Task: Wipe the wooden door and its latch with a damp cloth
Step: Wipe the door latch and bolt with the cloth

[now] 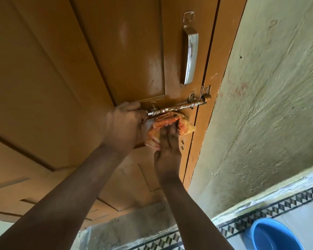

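The brown wooden door [61, 78] fills the upper left of the head view. Its metal sliding latch [184, 105] runs across the door's right edge into the frame. My left hand [124, 123] is closed around the latch's left end, at the bolt handle. An orange patterned cloth [170, 123] is bunched just under the bolt and touches it. My right hand [167, 156] presses the cloth against the door from below, fingers curled into it. A metal pull handle [191, 51] is fixed above the latch.
A rough greenish wall [269, 105] stands right of the door frame. A blue plastic basin [275, 235] sits on the tiled floor at bottom right, beside a black-and-white patterned border [260, 212].
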Motion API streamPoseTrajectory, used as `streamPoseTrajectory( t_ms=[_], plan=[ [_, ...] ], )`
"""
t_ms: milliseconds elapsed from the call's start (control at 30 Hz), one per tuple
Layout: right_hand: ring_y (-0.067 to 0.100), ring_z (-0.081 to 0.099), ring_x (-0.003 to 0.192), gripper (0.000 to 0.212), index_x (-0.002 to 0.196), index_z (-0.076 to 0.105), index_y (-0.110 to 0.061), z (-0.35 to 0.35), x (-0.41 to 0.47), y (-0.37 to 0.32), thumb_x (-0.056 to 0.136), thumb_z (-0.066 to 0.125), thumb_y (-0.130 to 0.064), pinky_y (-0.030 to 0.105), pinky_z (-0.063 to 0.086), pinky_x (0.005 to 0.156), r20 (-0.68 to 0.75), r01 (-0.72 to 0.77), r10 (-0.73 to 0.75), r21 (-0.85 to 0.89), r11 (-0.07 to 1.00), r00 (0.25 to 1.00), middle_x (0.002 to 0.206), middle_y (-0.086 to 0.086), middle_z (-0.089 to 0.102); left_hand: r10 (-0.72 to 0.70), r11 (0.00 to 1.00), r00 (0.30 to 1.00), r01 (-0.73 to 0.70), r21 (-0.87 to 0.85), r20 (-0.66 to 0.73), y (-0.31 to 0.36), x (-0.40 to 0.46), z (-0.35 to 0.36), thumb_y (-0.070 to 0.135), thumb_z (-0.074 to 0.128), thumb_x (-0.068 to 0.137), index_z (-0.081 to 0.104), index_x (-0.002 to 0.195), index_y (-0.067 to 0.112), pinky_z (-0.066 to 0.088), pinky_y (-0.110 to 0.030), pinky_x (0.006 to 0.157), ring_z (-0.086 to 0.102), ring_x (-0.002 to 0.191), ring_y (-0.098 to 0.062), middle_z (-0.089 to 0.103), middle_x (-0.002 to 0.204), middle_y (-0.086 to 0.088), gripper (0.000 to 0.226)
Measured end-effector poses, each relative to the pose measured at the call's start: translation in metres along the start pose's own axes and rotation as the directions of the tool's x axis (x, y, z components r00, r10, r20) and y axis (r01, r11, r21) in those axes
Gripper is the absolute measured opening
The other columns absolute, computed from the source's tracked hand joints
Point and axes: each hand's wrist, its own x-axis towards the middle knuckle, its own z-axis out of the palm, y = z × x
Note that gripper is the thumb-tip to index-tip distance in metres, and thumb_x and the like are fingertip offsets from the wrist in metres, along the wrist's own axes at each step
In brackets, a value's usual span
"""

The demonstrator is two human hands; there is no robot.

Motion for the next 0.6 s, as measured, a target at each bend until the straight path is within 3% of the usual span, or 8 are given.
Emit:
streamPoseTrajectory(
  t_ms=[167,233,333,367,467,533,600],
  plan=[
    [0.039,0.046,0.142,0.049,0.141,0.057,-0.004,0.004,0.012,-0.048,0.094,0.044,0.001,0.046,0.052,0.105,-0.158,-0.274,0.303,0.182,0.944,0.940,0.154,0.018,0.047,0.034,0.999,0.999,-0.034,0.025,0.017,-0.009,-0.001,0.006,0.032,0.049,0.084,0.081,0.074,0.015,0.039,-0.025,0.047,0.066,0.065,-0.030,0.066,0.071,-0.003,0.038],
    [0.043,0.042,0.143,0.055,0.143,0.054,-0.002,0.009,0.005,-0.045,0.091,0.041,0.002,0.046,0.051,0.106,-0.115,-0.206,0.226,0.160,0.965,0.967,0.156,0.022,0.043,0.039,0.999,0.999,-0.040,0.028,0.008,-0.014,-0.002,0.008,0.029,0.053,0.084,0.081,0.076,0.017,0.042,-0.027,0.046,0.065,0.067,-0.030,0.066,0.073,-0.002,0.031],
    [0.049,0.045,0.139,0.057,0.143,0.054,0.000,0.011,-0.015,-0.008,0.089,0.038,-0.008,0.044,0.056,0.093,0.004,-0.047,0.047,0.010,0.999,0.999,0.156,0.026,0.041,0.034,0.999,0.999,-0.034,-0.029,-0.001,-0.014,-0.001,0.008,0.040,0.045,0.084,0.079,0.072,0.017,0.039,-0.026,0.050,0.066,0.069,-0.030,0.067,0.073,-0.002,0.042],
    [0.049,0.049,0.136,0.057,0.143,0.054,0.000,0.011,-0.021,0.002,0.089,0.038,-0.010,0.041,0.057,0.089,0.010,-0.058,0.058,-0.011,0.998,0.998,0.155,0.025,0.043,0.029,0.999,1.000,-0.029,-0.032,-0.006,-0.015,-0.001,0.009,0.040,0.046,0.083,0.078,0.071,0.017,0.037,-0.025,0.052,0.066,0.069,-0.029,0.067,0.074,-0.002,0.041],
    [0.040,0.064,0.122,0.048,0.140,0.056,-0.003,0.012,-0.020,-0.008,0.094,0.042,-0.003,0.032,0.056,0.096,-0.062,-0.325,0.345,0.215,0.921,0.936,0.142,0.023,0.059,0.016,1.000,1.000,-0.016,0.005,-0.005,-0.021,0.000,0.013,0.015,0.073,0.078,0.078,0.071,0.019,0.038,-0.024,0.050,0.067,0.069,-0.029,0.068,0.075,0.000,0.010],
    [0.033,0.065,0.119,0.039,0.137,0.058,-0.005,0.019,-0.008,-0.026,0.101,0.044,-0.003,0.027,0.057,0.096,-0.095,-0.473,0.560,0.432,0.768,0.823,0.133,0.019,0.066,0.008,1.000,1.000,-0.008,-0.010,0.011,-0.024,0.000,0.017,0.002,0.084,0.070,0.079,0.072,0.019,0.040,-0.025,0.049,0.067,0.069,-0.029,0.068,0.076,0.001,0.018],
    [0.037,0.058,0.128,0.044,0.145,0.052,-0.007,0.028,-0.004,-0.037,0.102,0.039,-0.001,0.028,0.052,0.099,-0.084,-0.487,0.595,0.490,0.723,0.799,0.140,0.019,0.061,0.034,0.998,0.999,-0.033,-0.044,0.014,-0.027,0.000,0.019,0.002,0.082,0.069,0.080,0.074,0.019,0.044,-0.026,0.049,0.067,0.069,-0.029,0.068,0.076,0.000,0.018]
  ],
)
